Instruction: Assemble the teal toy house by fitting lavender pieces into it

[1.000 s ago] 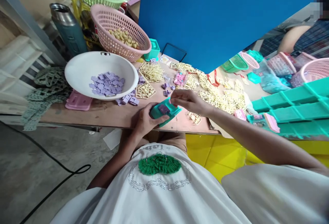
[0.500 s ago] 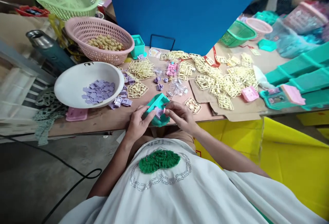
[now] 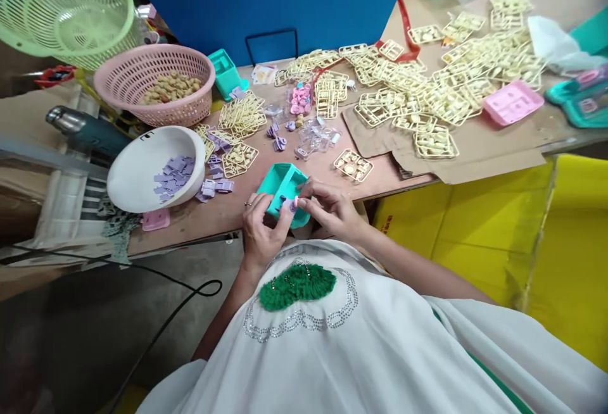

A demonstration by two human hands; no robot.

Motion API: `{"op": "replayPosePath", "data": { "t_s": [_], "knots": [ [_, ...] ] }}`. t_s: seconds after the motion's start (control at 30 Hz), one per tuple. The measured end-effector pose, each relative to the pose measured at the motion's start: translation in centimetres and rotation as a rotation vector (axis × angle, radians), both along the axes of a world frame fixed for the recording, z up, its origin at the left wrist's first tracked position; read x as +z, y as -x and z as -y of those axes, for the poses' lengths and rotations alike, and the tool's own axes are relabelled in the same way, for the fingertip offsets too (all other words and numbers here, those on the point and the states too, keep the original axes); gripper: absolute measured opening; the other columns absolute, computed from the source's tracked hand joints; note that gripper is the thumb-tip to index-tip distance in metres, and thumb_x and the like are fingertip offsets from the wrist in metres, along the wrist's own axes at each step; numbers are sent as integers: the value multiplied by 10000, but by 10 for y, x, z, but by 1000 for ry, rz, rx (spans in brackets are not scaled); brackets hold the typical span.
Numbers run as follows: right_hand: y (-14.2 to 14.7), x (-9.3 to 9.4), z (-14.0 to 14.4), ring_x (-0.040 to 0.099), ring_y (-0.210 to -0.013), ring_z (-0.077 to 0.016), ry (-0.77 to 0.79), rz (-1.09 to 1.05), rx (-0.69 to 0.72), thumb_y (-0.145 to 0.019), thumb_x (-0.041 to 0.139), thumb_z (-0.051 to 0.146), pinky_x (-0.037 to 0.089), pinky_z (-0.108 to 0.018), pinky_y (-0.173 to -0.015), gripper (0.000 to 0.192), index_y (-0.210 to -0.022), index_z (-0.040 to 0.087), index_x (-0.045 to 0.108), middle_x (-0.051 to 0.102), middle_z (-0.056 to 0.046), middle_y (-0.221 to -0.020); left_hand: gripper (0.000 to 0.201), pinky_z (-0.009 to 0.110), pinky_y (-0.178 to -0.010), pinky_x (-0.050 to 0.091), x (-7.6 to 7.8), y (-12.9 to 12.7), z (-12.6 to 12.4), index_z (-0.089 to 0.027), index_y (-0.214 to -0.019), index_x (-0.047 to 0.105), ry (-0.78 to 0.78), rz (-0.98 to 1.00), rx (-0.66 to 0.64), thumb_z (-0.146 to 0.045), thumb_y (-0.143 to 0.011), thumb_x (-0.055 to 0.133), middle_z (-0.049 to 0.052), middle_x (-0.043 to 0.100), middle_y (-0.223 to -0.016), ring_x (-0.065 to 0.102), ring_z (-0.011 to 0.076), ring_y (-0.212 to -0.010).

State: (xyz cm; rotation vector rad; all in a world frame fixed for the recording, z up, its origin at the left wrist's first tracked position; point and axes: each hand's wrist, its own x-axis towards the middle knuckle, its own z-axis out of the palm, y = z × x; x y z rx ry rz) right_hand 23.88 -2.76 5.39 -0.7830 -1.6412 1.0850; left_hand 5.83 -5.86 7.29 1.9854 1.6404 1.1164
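The white bowl (image 3: 142,176) has little purple squares in it. The pink basket (image 3: 154,81) holds tan pieces. My left hand (image 3: 260,227) wraps around the teal box (image 3: 284,187) at the table's edge. My right hand (image 3: 330,208) pinches a small purple piece (image 3: 288,206) against the box, fingers nearly closed.

One head-worn view, looking steeply down over the wearer's own chest.

The camera sits above the white shirt with a green beaded patch (image 3: 297,286) and faces forward and down onto the near edge of the brown wooden worktable (image 3: 199,214). It is close to the two hands, at mid-frame. The blue upright panel (image 3: 266,2) closes the far side. The frame is tilted, and no second view shares the scene.
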Motion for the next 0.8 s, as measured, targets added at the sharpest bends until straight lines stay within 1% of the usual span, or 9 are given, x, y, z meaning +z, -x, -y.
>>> {"op": "replayPosePath", "data": {
  "t_s": [0.03, 0.13, 0.2, 0.23, 0.3, 0.47, 0.67, 0.8],
  "knots": [
    [-3, 1, 3, 569, -829, -207, -52, 27, -5, -1055, 596, 408, 471, -373, -789, 268, -874, 212, 619, 625, -38, -823, 273, 324, -729, 428, 1, -3, 1, -233, -726, 523, 2, -26, 10, -332, -972, 589, 14, 570, -722, 536, 199, -772],
    [-12, 1, 7, 534, -816, -216, -270, 135, -50, -1052, 563, 262, 435, -421, -838, 178, -890, 213, 615, 626, -44, -808, 289, 335, -748, 430, 2, -12, 4, -241, -714, 500, 1, -75, 36, -352, -969, 579, 20, 566, -725, 524, 209, -781],
    [-16, -2, 5, 535, -852, -228, -377, 178, -83, -1046, 546, 224, 414, -439, -860, 161, -902, 209, 616, 639, -61, -851, 290, 341, -762, 432, 2, -16, 5, -244, -712, 490, -1, -89, 45, -357, -965, 575, 22, 565, -729, 522, 213, -783],
    [-18, -4, 4, 537, -871, -231, -398, 185, -93, -1047, 540, 220, 406, -438, -862, 160, -906, 207, 615, 642, -67, -874, 289, 341, -763, 431, 2, -18, 4, -245, -712, 486, 0, -91, 49, -358, -963, 574, 22, 565, -730, 523, 212, -781],
    [-21, -8, 3, 538, -870, -222, -385, 165, -92, -1056, 537, 221, 395, -425, -861, 168, -901, 206, 600, 639, -61, -885, 294, 337, -755, 427, 3, -20, 3, -248, -707, 471, 4, -91, 66, -363, -955, 579, 19, 559, -723, 524, 210, -772],
    [-24, -12, 6, 548, -851, -205, -287, 42, -84, -1071, 550, 241, 395, -403, -877, 191, -883, 213, 561, 624, -36, -849, 298, 319, -686, 398, 12, -21, -1, -245, -702, 458, 26, -88, 95, -372, -935, 594, 8, 537, -712, 506, 188, -708],
    [-20, -11, 3, 542, -883, -213, -268, 35, -77, -1088, 515, 284, 400, -410, -889, 218, -891, 210, 569, 614, -44, -867, 301, 302, -637, 374, 17, -24, -4, -235, -708, 478, 39, -158, 102, -390, -932, 605, -6, 529, -697, 492, 165, -671],
    [-22, -12, -1, 516, -870, -214, -307, 13, -69, -1082, 516, 257, 393, -420, -896, 198, -896, 210, 566, 604, -35, -843, 306, 293, -634, 379, 19, -26, -4, -231, -707, 478, 40, -174, 101, -387, -932, 614, -16, 525, -681, 494, 154, -661]
  ]
}}
